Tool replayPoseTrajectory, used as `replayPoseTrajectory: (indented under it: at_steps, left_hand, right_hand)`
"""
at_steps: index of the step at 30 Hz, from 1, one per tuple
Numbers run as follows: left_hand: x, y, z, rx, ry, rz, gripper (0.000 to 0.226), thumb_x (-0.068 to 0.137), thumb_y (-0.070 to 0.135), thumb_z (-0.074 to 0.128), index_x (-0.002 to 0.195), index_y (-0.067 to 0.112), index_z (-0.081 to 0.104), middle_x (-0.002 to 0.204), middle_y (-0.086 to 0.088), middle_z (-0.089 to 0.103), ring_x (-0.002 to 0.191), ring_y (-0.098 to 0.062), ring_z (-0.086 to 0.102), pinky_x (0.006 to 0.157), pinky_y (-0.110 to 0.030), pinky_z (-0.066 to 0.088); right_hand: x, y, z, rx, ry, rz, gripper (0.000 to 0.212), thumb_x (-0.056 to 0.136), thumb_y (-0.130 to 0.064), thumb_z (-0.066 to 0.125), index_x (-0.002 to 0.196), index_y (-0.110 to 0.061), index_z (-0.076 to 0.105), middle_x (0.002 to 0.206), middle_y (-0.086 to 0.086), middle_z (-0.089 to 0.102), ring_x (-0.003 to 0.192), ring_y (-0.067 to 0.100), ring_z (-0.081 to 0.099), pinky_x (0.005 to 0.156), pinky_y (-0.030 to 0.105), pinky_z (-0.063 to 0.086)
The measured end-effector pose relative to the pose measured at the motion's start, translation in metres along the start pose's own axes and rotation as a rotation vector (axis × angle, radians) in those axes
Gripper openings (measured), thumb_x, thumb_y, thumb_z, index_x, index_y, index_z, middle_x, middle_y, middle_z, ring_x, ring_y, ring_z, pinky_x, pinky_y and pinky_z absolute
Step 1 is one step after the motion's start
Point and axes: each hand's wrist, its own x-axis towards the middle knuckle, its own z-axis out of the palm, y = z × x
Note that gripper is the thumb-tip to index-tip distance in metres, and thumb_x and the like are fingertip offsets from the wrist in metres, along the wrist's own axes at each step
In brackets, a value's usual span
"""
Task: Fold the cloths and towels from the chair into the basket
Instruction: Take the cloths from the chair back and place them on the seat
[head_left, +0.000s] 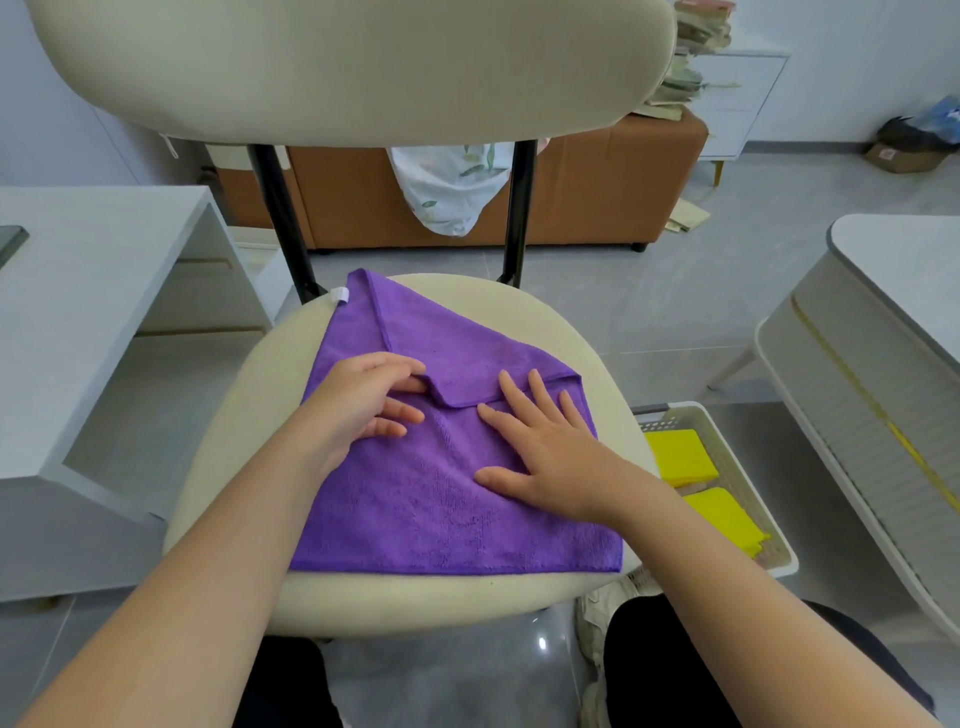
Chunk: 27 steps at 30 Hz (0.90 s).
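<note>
Two bare hands rest on a purple square microfibre cloth (441, 499) spread on the round cream cushioned seat of a black-legged chair (415, 597). The cloth covers most of the seat, its near edge running straight across the front. Its far right corner is turned over toward the middle, making a slanted flap, and a small white label tab (340, 296) sticks out at the far left corner. The left hand (363, 405) lies at the flap's tip with its fingers curled, some tucked under the flap's edge, so it seems to pinch that folded corner. The right hand (545, 447) lies flat with fingers straight and spread, its palm pressing the cloth just beside the flap's tip and holding nothing. To the right of the chair, on the grey tiled floor, stands a white plastic lattice basket (737, 478) with two folded yellow cloths (680, 457) inside it, one behind the other. Behind the chair's cream backrest stands a brown cabinet (582, 197), with a white leaf-patterned fabric (452, 192) hanging in front of it. A white desk (104, 239) stands to the left and a white round-cornered table (893, 260) to the right.
</note>
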Motion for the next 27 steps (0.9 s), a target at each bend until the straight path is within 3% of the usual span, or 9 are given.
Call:
replayPoseTrajectory:
  at_steps: [3,6,9,11,13,15,19,23,27]
  left_hand:
    - [0.0,0.005,0.002,-0.046,0.017,0.105,0.026,0.096,0.01,0.042,0.099,0.014,0.067,0.103,-0.009,0.069,0.056,-0.01,0.061,0.045,-0.017,0.046]
    - [-0.003,0.01,0.005,-0.124,-0.069,0.243,0.032,0.097,0.005,0.038,0.112,0.012,0.065,0.11,-0.006,0.068,0.071,-0.011,0.063,0.056,-0.02,0.049]
    - [-0.004,0.008,0.005,-0.115,-0.203,0.339,0.038,0.096,0.007,0.041,0.13,0.018,0.054,0.126,0.008,0.061,0.095,-0.011,0.064,0.073,-0.024,0.052]
    - [-0.005,0.005,0.006,-0.059,-0.285,0.37,0.047,0.092,0.017,0.049,0.135,0.034,0.043,0.135,0.021,0.049,0.111,-0.005,0.059,0.084,-0.026,0.052]
    - [-0.004,0.0,0.006,0.076,-0.245,0.377,0.051,0.09,0.022,0.054,0.135,0.042,0.039,0.135,0.024,0.045,0.119,0.001,0.051,0.096,-0.027,0.046]
    - [-0.001,-0.007,0.004,0.357,-0.098,0.402,0.05,0.092,0.017,0.055,0.138,0.032,0.041,0.14,0.015,0.043,0.126,-0.003,0.044,0.107,-0.027,0.036]
    - [0.004,-0.025,-0.008,0.891,0.029,0.436,0.048,0.093,0.023,0.054,0.139,0.019,0.042,0.15,0.002,0.034,0.139,-0.013,0.028,0.114,-0.029,0.02]
    - [0.007,-0.03,-0.018,1.039,0.129,0.427,0.041,0.093,0.026,0.051,0.133,0.02,0.049,0.145,0.001,0.041,0.134,-0.018,0.034,0.109,-0.035,0.028]
    - [0.024,-0.016,-0.015,1.151,0.192,0.469,0.035,0.093,0.028,0.047,0.127,0.022,0.053,0.132,0.002,0.049,0.124,-0.02,0.042,0.099,-0.037,0.031]
  right_hand:
    - [-0.003,0.002,-0.006,0.054,0.111,-0.058,0.058,0.09,-0.057,0.047,0.142,-0.034,0.037,0.159,-0.005,-0.012,0.144,0.022,-0.021,0.115,0.05,-0.008]
    - [0.004,-0.002,-0.012,0.155,0.194,-0.092,0.045,0.093,-0.046,0.048,0.136,-0.032,0.047,0.16,-0.008,0.001,0.146,0.018,-0.014,0.116,0.049,-0.006]
    - [0.018,-0.004,-0.016,0.279,0.284,-0.012,0.053,0.096,-0.034,0.048,0.145,-0.021,0.035,0.159,-0.006,0.01,0.147,0.018,-0.001,0.117,0.052,0.008]
    - [0.027,-0.002,-0.018,0.346,0.378,0.117,0.065,0.095,-0.029,0.049,0.15,-0.016,0.019,0.16,0.0,0.004,0.147,0.023,0.002,0.115,0.052,0.015]
    - [0.034,0.002,-0.02,0.369,0.42,0.289,0.077,0.092,-0.027,0.051,0.152,-0.019,0.003,0.16,0.005,-0.007,0.146,0.029,-0.003,0.115,0.055,0.014]
    - [0.037,0.006,-0.022,0.348,0.41,0.445,0.081,0.09,-0.026,0.051,0.151,-0.025,-0.002,0.158,0.009,-0.014,0.145,0.033,-0.008,0.114,0.056,0.012]
    - [0.04,0.007,-0.021,0.331,0.447,0.429,0.067,0.091,-0.023,0.049,0.15,-0.02,0.019,0.159,0.01,0.001,0.146,0.032,0.002,0.115,0.05,0.013]
    - [0.038,0.008,-0.015,0.255,0.587,0.315,0.042,0.089,-0.019,0.051,0.13,-0.014,0.054,0.135,0.005,0.048,0.124,0.025,0.044,0.102,0.039,0.033]
    - [0.052,0.016,-0.023,0.06,0.559,0.291,0.033,0.089,-0.016,0.047,0.117,-0.014,0.063,0.116,0.005,0.06,0.109,0.025,0.051,0.092,0.036,0.036]
